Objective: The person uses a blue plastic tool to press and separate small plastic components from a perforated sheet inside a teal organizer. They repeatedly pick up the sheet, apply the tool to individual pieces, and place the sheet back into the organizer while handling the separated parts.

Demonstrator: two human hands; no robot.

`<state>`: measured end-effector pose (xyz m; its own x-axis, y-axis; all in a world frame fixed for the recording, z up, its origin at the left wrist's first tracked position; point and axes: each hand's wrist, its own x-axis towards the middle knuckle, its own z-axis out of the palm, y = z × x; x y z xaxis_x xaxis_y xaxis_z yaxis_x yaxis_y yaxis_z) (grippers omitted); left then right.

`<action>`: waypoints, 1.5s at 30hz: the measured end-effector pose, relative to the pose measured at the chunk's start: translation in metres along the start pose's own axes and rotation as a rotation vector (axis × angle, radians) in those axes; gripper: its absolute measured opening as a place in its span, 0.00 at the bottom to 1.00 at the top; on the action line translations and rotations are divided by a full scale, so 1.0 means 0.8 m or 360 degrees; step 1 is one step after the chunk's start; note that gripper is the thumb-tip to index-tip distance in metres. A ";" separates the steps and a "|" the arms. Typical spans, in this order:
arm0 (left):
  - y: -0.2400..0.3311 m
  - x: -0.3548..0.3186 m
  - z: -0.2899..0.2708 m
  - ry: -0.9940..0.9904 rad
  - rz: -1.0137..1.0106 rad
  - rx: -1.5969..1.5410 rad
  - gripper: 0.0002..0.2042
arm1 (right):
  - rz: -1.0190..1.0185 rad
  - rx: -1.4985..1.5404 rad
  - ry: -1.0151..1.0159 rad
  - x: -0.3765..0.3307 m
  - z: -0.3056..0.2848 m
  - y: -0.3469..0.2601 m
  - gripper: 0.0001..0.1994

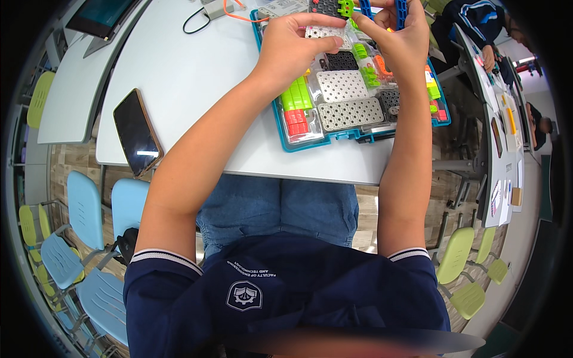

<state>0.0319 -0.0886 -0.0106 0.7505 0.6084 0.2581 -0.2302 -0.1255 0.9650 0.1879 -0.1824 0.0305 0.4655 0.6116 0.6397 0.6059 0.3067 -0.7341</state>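
Observation:
My left hand (289, 50) is over the far part of a parts box, its forefinger lying along the near edge of a dark perforated building block (325, 7). The thumb is spread below, across a light grey perforated plate (327, 34). Lime-green pieces (345, 8) sit at the block's right side. My right hand (399, 45) curls round a blue building piece (401, 13), thumb pointing at the lime pieces. Another blue piece (365, 7) shows between the hands. The picture's top edge cuts off the far fingers and pieces.
The teal-rimmed parts box (307, 145) holds grey plates (351, 113), green bricks (296, 94) and red bricks (296, 122). A phone (137, 132) lies near the white table's (197, 71) left edge. Behind it stands a laptop (102, 17). Another person (477, 27) sits at the right.

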 end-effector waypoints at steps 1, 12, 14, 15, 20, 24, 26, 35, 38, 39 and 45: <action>0.001 0.000 0.000 0.0005 -0.0005 0.0015 0.15 | -0.0019 0.0014 -0.0003 0.000 0.000 0.001 0.19; -0.007 0.005 -0.006 0.0162 -0.0008 0.0093 0.16 | 0.0201 -0.0244 0.0288 0.015 -0.063 -0.004 0.16; -0.009 0.005 -0.005 0.0170 -0.0012 0.0112 0.16 | 0.0305 -0.0449 0.0155 0.014 -0.066 0.006 0.17; -0.009 0.005 -0.004 0.0167 -0.0004 0.0139 0.16 | 0.0079 -0.0623 0.0048 0.015 -0.064 0.012 0.17; -0.008 0.004 -0.004 0.0171 0.0006 0.0242 0.16 | 0.0059 -0.1094 -0.0454 0.007 -0.061 0.028 0.21; -0.008 0.003 -0.003 0.0156 0.0016 0.0232 0.16 | 0.0357 -0.1295 -0.0763 0.001 -0.050 0.033 0.34; -0.009 0.003 -0.004 0.0149 0.0036 0.0247 0.15 | 0.0477 -0.1162 -0.0790 -0.004 -0.048 0.033 0.40; -0.021 0.006 -0.003 0.0173 0.0102 0.0176 0.15 | 0.0173 -0.1293 -0.0801 -0.007 -0.047 0.038 0.36; -0.017 0.005 -0.001 0.0164 0.0109 0.0170 0.14 | -0.0094 -0.1326 -0.0749 -0.006 -0.048 0.042 0.33; -0.015 0.004 -0.002 0.0137 0.0094 0.0189 0.15 | -0.0045 -0.1296 -0.0740 -0.006 -0.050 0.042 0.31; -0.006 0.001 -0.001 0.0082 -0.0020 0.0273 0.15 | 0.0081 -0.0982 -0.0691 0.006 -0.072 0.033 0.22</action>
<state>0.0327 -0.0868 -0.0150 0.7190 0.6496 0.2473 -0.1085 -0.2466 0.9630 0.2435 -0.2135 0.0273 0.2838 0.8856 0.3676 0.9013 -0.1155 -0.4176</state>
